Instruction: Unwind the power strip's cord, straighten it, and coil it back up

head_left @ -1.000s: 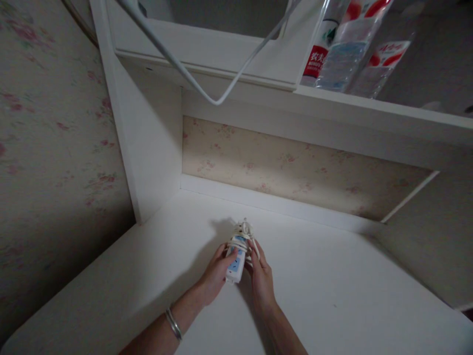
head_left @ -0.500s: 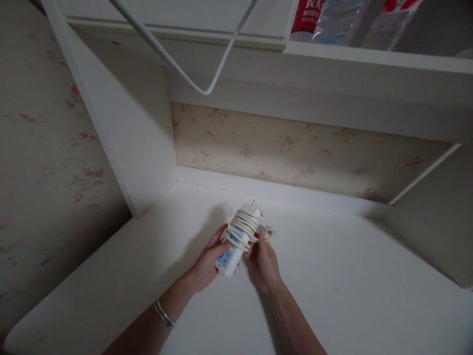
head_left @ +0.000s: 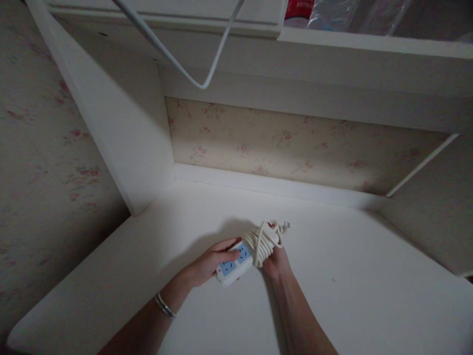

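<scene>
A white power strip [head_left: 236,274] with blue socket faces is held over the white desk, tilted up toward the right. Its cream cord [head_left: 259,246] is wound in several turns around the far end, and the plug [head_left: 286,227] sticks out at the right. My left hand [head_left: 212,261] is closed around the near end, thumb on the sockets. Behind the coiled end, my right hand [head_left: 278,262] cups the cord and strip from below; most of its fingers are hidden by the coils.
The white desk top [head_left: 325,315] spreads under both hands. A side panel [head_left: 111,118] rises at left, and a shelf [head_left: 314,69] crosses overhead holding wrapped bottles [head_left: 328,15]. A bent white rod or cable [head_left: 202,85] hangs in front of the shelf.
The power strip has swung from steep to flatter, its coiled end moving right and down. My right hand has shifted from beside the coil to beneath it. The view has shifted slightly.
</scene>
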A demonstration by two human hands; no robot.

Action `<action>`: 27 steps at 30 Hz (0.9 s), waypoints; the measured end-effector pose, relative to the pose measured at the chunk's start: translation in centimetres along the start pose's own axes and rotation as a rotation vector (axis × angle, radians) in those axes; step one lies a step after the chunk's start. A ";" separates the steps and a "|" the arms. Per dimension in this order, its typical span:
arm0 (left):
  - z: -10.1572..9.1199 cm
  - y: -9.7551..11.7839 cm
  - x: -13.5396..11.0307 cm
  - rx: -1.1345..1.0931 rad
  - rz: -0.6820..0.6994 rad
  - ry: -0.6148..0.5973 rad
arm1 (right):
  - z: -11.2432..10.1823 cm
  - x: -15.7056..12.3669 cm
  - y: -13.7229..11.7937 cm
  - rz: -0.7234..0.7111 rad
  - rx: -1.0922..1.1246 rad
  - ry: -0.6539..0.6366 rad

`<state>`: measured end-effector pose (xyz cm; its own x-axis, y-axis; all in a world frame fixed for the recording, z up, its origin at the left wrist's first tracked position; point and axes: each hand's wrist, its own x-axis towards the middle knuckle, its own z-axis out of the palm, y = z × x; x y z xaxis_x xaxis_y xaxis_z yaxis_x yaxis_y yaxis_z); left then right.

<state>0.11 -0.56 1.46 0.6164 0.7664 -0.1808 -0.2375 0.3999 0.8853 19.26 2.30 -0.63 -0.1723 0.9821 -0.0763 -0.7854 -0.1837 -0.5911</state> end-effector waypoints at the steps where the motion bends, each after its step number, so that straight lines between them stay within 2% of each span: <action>1: 0.0 0.1 -0.1 -0.003 -0.006 -0.002 | -0.1 0.1 -0.1 0.033 0.065 -0.002; 4: -0.3 0.5 -0.3 -0.010 -0.001 -0.009 | -0.3 0.2 -0.4 0.070 0.164 0.028; 8: -0.6 0.8 -0.4 0.002 0.023 0.015 | -1.1 0.4 -0.5 -0.006 0.183 0.116; 16: -1.3 1.1 -0.9 0.070 -0.033 0.043 | -1.7 0.4 -1.0 -0.105 0.018 0.181; 21: -1.2 1.7 -1.5 0.138 -0.076 0.011 | -1.4 0.2 -1.4 -0.092 -0.073 0.192; 24: -1.0 1.8 -1.6 0.152 -0.056 0.020 | -1.3 0.1 -1.8 -0.131 -0.053 0.192; 27: -1.1 1.5 -1.4 0.125 -0.007 0.049 | -1.6 0.1 -2.2 -0.224 -0.034 0.269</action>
<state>-1.91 -0.47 2.60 0.5799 0.7884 -0.2053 -0.1360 0.3421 0.9298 21.92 2.84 -0.64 0.1689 0.9745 -0.1478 -0.7646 0.0349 -0.6436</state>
